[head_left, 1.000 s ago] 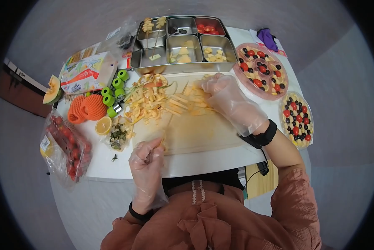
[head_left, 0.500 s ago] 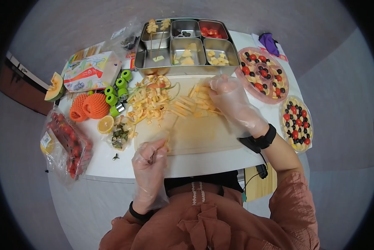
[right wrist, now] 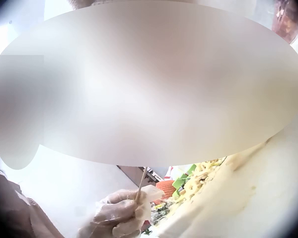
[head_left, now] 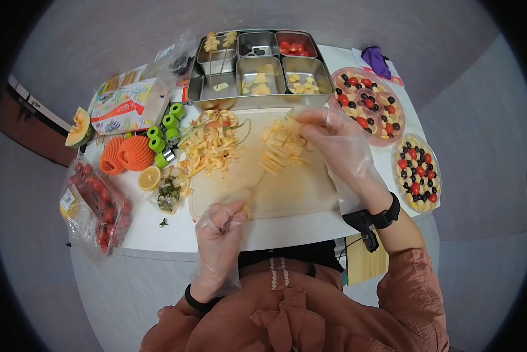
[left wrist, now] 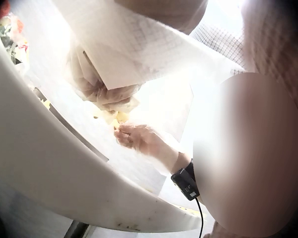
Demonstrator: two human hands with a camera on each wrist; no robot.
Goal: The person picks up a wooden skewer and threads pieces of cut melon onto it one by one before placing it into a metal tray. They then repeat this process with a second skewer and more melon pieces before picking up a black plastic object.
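Observation:
Gloved in clear plastic, my left hand (head_left: 219, 237) is near the board's front edge, fingers curled round a thin wooden stick (right wrist: 141, 184) that the right wrist view shows upright. Something yellowish and blurred is by its fingertips in the head view. My right hand (head_left: 342, 149), also gloved, hangs over the upper right of the cutting board (head_left: 298, 196); thumb and fingers pinch what looks like a small yellow piece (head_left: 291, 118). Below and left of these fingers lie pale orange fruit strips (head_left: 275, 158). In the left wrist view yellow bits (left wrist: 120, 118) show beside the right fingertips.
Peelings (head_left: 210, 152) cover the board's left side. Behind is a steel tray (head_left: 257, 102) with fruit bins and two skewers. Decorated fruit platters (head_left: 417, 196) stand right; green cutters (head_left: 170, 121), orange foam nets (head_left: 135, 154), a half lemon (head_left: 149, 178) and bagged tomatoes (head_left: 102, 202) stand left.
My right hand has drawn back from the strips, its fingers now more visible above them. My left hand has shifted slightly right, still gripping. Some strips lie differently.

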